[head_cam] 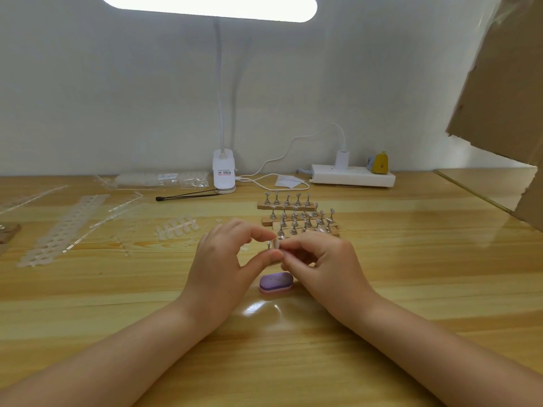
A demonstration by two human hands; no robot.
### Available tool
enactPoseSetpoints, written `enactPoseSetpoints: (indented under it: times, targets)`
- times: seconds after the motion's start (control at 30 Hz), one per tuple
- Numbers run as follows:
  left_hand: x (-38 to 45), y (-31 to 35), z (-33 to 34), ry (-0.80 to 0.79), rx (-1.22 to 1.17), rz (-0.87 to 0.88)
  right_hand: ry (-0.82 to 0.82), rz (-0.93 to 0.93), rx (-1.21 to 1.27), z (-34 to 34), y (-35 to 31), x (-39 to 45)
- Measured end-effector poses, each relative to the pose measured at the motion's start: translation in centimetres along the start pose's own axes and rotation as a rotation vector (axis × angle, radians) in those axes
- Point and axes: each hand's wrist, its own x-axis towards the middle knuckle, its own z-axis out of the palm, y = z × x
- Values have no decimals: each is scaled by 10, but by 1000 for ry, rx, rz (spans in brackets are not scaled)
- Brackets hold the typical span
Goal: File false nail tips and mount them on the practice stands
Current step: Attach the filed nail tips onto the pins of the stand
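My left hand [227,259] pinches a small metal practice stand [268,245] between thumb and forefinger above the table. My right hand [320,259] pinches a clear false nail tip [276,244] and holds it against the top of that stand. A purple nail file block [276,282] lies flat on the table just below both hands. Behind them, several metal stands [296,215] sit on wooden bars, without tips as far as I can tell. A strip of loose nail tips [176,228] lies to the left.
White tip sheets [64,227] and clear plastic strips lie at the left. At the back stand a clip lamp base [224,173], a bag of tips [161,180], a power strip [352,177] with a cable, and a black-tipped stick [188,195]. Cardboard [505,83] rises at the right.
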Motion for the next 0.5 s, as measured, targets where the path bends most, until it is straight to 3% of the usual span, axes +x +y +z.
enactPoseSetpoints:
  times: [0.5]
  targets:
    - [1, 2, -2, -6, -84, -26, 54, -180, -118, -2, 0, -2]
